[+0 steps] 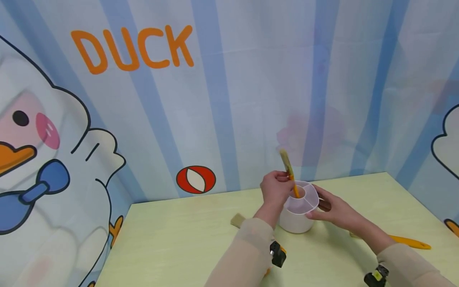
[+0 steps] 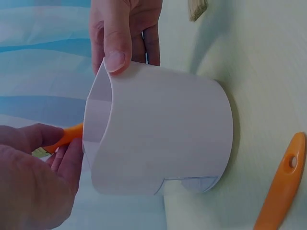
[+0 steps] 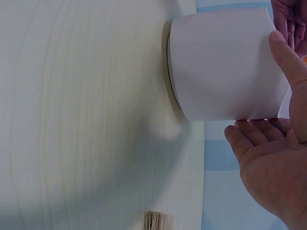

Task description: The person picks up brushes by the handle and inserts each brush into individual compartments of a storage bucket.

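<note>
In the head view my left hand (image 1: 276, 191) pinches a paintbrush (image 1: 287, 163) by its orange handle, bristles pointing up. The handle's lower end is down inside the central ring of a white round organizer (image 1: 297, 222) with divided compartments. My right hand (image 1: 335, 207) steadies that organizer at its rim from the right. Seen from the left wrist, the right thumb (image 2: 116, 52) presses the rim while the left fingers (image 2: 72, 158) surround the orange handle (image 2: 72, 134). The right wrist view shows the right fingers (image 3: 254, 134) along the organizer's side.
A second brush (image 1: 237, 220) lies on the pale wooden table (image 1: 172, 239), partly hidden by the left forearm. To the right another brush (image 1: 410, 242) with an orange handle lies partly behind the right forearm. A duck-printed curtain (image 1: 251, 99) stands behind the table.
</note>
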`<state>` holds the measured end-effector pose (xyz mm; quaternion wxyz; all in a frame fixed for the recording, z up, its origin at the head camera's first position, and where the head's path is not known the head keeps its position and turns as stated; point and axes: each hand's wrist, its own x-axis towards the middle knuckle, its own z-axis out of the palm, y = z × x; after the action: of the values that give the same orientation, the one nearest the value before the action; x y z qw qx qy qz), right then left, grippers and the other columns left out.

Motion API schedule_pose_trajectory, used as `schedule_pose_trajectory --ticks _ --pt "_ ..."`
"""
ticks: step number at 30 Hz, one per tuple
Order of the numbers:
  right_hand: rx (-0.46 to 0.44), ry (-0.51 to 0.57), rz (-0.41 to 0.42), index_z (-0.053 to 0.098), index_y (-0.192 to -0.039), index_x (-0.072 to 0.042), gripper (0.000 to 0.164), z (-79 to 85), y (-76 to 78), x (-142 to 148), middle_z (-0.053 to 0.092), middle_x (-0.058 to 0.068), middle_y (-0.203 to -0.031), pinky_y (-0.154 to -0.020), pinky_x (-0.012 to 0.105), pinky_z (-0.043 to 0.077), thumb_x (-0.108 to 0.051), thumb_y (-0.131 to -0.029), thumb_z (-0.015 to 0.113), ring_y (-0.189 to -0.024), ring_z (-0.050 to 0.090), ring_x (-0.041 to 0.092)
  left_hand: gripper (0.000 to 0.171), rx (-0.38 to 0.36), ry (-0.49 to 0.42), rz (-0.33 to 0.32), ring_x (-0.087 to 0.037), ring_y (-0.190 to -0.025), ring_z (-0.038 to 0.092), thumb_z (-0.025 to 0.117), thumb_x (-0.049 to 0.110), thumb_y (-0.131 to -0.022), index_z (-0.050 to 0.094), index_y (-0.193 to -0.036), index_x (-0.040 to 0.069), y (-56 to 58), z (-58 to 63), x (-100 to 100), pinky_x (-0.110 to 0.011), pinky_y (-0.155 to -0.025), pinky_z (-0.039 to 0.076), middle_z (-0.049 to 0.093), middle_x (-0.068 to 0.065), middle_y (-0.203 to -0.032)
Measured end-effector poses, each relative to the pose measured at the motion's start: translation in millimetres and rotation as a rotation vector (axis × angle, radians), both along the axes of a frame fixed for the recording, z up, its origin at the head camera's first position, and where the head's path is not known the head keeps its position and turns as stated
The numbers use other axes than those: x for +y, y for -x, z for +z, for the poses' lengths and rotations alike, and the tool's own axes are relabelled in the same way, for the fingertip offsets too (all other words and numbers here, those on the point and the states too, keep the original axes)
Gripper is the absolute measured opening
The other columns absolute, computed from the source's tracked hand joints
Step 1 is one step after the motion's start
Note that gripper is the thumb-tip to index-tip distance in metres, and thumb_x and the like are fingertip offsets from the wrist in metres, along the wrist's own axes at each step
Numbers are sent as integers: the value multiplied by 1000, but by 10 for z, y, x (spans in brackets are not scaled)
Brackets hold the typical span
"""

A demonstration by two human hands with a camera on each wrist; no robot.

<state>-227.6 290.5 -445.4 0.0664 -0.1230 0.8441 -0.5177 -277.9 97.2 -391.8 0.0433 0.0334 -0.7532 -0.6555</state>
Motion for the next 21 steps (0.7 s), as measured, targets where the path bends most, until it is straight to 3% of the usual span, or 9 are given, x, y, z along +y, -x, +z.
schedule_pose_trajectory --ticks 11,15,21 --pt "4 -24 -1 14 -169 4 102 10 6 -57 26 34 -169 -110 53 51 -26 -98 81 -151 35 56 19 41 201 -16 -18 -76 72 84 -5 -79 76 -91 6 -58 7 73 -32 -70 64 76 -2 -79" --pt "14 -34 1 13 -167 9 101 14 8 -65 25 37 -168 -112 55 48 -24 -99 80 -150 36 56 13 33 262 -19 -20 -86 72 83 -1 -84 77 -93 7 -55 8 103 -32 -73 62 76 1 -77" --pt "10 -29 2 14 -165 11 99 2 21 -76 25 38 -168 -113 56 46 -24 -99 79 -150 36 56 12 25 285 -36 -19 -83 73 86 1 -85 77 -91 8 -52 28 94 -32 -72 62 75 2 -77"
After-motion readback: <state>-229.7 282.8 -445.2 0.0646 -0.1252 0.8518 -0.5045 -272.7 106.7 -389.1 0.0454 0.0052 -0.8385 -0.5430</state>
